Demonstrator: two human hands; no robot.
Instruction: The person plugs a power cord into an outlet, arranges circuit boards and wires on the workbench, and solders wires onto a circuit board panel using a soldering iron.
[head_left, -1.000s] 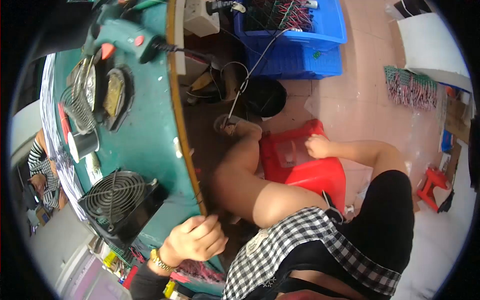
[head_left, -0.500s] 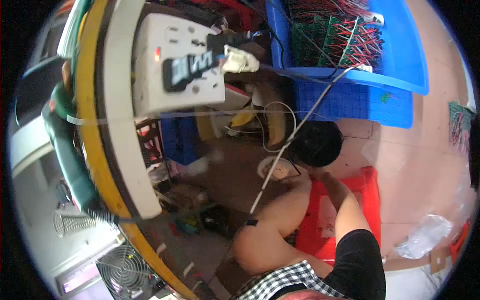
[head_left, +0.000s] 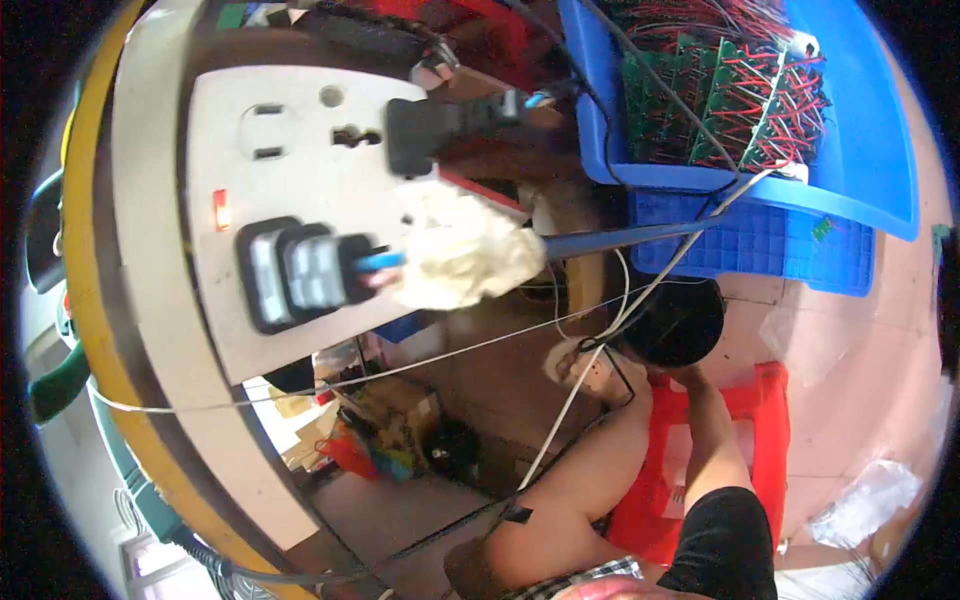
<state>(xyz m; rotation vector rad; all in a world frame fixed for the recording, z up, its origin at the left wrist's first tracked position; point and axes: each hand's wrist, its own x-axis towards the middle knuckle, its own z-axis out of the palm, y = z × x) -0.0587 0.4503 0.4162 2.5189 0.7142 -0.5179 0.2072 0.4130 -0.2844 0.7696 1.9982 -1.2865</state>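
Note:
My right hand (head_left: 680, 376), at the end of a black-sleeved arm (head_left: 720, 440), reaches down to the lower edge of a black round container (head_left: 675, 320). Its fingers are dark and hidden there, so I cannot tell whether they grip the rim. Beside the arm are my bent bare leg (head_left: 560, 520) and a foot (head_left: 590, 372). A red plastic stool (head_left: 770, 420) stands under and behind the arm. My left hand is out of sight.
A white power strip (head_left: 300, 180) with black plugs (head_left: 300, 275) and a taped cable joint (head_left: 465, 245) fills the near left. Cables (head_left: 640, 290) hang across the middle. Blue crates (head_left: 770, 240) hold green circuit boards (head_left: 730, 110) with red wires. A clear plastic bag (head_left: 865, 500) lies on the floor.
My view has shifted, so the power strip looks larger and closer, and the crates, container and stool sit further right and lower. My right hand stays by the black container.

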